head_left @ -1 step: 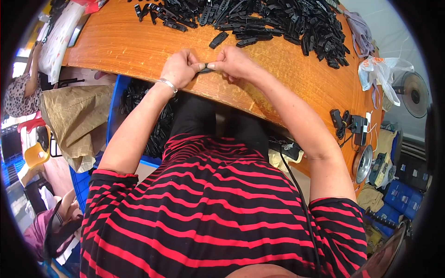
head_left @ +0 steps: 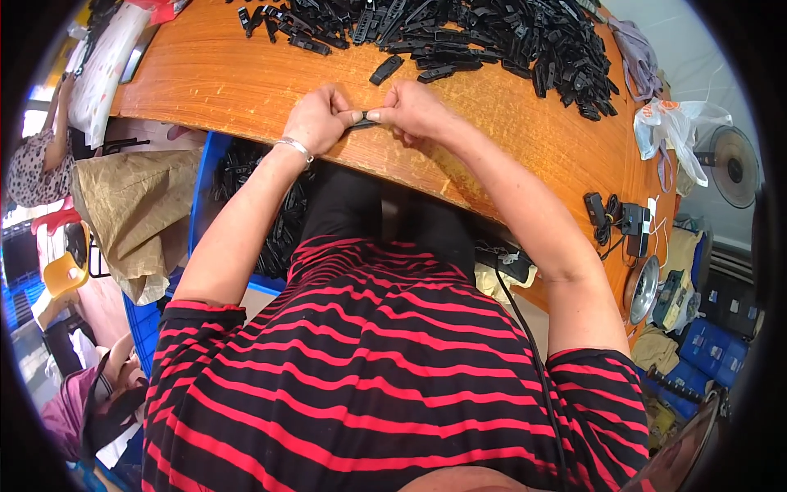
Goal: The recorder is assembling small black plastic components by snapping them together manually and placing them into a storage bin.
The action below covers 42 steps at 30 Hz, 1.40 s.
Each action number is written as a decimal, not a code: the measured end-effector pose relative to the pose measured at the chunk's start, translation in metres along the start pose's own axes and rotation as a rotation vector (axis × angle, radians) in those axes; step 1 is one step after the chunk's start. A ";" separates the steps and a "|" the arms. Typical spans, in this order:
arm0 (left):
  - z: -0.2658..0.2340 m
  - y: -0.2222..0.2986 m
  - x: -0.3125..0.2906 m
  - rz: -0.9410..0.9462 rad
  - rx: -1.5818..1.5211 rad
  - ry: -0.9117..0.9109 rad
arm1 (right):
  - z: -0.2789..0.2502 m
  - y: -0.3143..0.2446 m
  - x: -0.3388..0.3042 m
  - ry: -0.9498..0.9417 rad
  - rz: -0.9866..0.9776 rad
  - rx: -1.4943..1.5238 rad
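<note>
Close to the table's front edge, my left hand and my right hand pinch a small black plastic piece between them. Each hand has hold of one end, and the fingers cover most of it, so its exact kind cannot be made out. A silver bracelet circles my left wrist. Just beyond my right hand, a single black plastic part lies apart from a large heap of similar black parts on the wooden table.
Below the table edge on the left, a blue crate holds more black parts. At the right stand a plastic bag, a black adapter with cables, a metal bowl and a fan. Other people are at the far left.
</note>
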<state>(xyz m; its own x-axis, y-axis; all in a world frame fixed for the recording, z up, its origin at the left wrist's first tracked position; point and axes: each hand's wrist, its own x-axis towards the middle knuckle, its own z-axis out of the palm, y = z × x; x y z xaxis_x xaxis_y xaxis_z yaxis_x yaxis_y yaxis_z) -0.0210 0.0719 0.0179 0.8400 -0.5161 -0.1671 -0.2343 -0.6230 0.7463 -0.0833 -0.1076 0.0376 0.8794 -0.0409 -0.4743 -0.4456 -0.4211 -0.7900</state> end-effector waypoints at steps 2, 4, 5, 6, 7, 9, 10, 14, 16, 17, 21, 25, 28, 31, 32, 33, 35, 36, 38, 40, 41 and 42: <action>-0.004 -0.001 0.004 0.010 -0.014 0.026 | 0.004 -0.001 0.000 0.041 -0.044 -0.080; -0.009 -0.003 -0.001 0.021 -0.013 -0.050 | 0.013 0.005 0.001 0.070 -0.045 -0.102; -0.015 -0.003 -0.010 -0.041 -0.046 -0.096 | 0.022 0.013 0.000 0.134 -0.157 -0.178; -0.022 -0.015 -0.016 0.007 -0.075 -0.152 | 0.030 0.015 -0.002 0.198 -0.269 -0.255; -0.034 -0.028 -0.024 0.016 -0.073 -0.187 | 0.038 0.009 -0.010 0.081 -0.229 -0.135; -0.066 -0.044 -0.040 -0.090 -0.009 -0.274 | 0.051 -0.004 -0.027 -0.104 -0.150 0.084; -0.078 -0.059 -0.043 -0.053 0.021 -0.204 | 0.051 -0.003 -0.022 -0.105 -0.162 0.081; -0.093 -0.064 -0.016 0.039 -0.032 0.044 | 0.021 0.001 0.004 0.259 -0.485 -0.464; -0.076 -0.035 0.005 0.305 0.300 0.343 | 0.006 0.000 0.013 0.552 -0.613 -0.805; -0.069 -0.027 0.017 0.306 0.299 0.344 | 0.002 -0.003 0.018 0.554 -0.613 -0.806; -0.054 -0.024 0.065 0.537 0.465 0.442 | -0.010 -0.008 0.032 0.440 -0.744 -1.058; -0.050 -0.035 0.077 0.562 0.550 0.380 | -0.011 -0.014 0.028 0.318 -0.582 -1.023; -0.048 -0.035 0.069 0.553 0.530 0.380 | 0.000 -0.008 0.020 0.559 -0.803 -0.474; -0.045 -0.031 0.053 0.417 0.095 0.438 | 0.017 0.003 0.005 0.554 -0.702 -0.315; -0.041 -0.033 0.050 0.416 0.094 0.431 | 0.021 0.010 0.003 0.573 -0.719 -0.387; -0.038 -0.034 0.046 0.274 -0.541 0.258 | 0.024 0.014 0.000 0.615 -0.792 -0.552; -0.034 -0.035 0.037 0.094 -1.208 -0.038 | 0.026 0.019 -0.002 0.631 -0.813 -0.528; -0.032 -0.029 0.032 0.089 -1.209 -0.044 | 0.025 0.019 -0.002 0.649 -0.837 -0.509; -0.025 -0.012 0.019 0.017 -1.323 -0.168 | 0.019 0.014 0.002 0.688 -0.817 -0.502; -0.017 -0.010 0.014 0.029 -1.329 -0.208 | 0.020 -0.001 0.001 0.524 -0.592 0.090; -0.014 -0.008 0.012 0.026 -1.308 -0.234 | 0.016 -0.011 -0.008 0.282 -0.393 0.383; -0.011 -0.003 0.012 0.027 -1.283 -0.270 | 0.013 -0.009 -0.010 0.289 -0.386 0.386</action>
<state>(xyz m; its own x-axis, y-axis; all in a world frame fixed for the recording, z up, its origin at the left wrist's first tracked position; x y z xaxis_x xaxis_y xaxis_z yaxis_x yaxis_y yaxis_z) -0.0054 0.0739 0.0210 0.6835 -0.7137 -0.1533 0.5058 0.3117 0.8044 -0.0900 -0.0921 0.0441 0.9751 -0.2174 -0.0447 -0.0675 -0.0986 -0.9928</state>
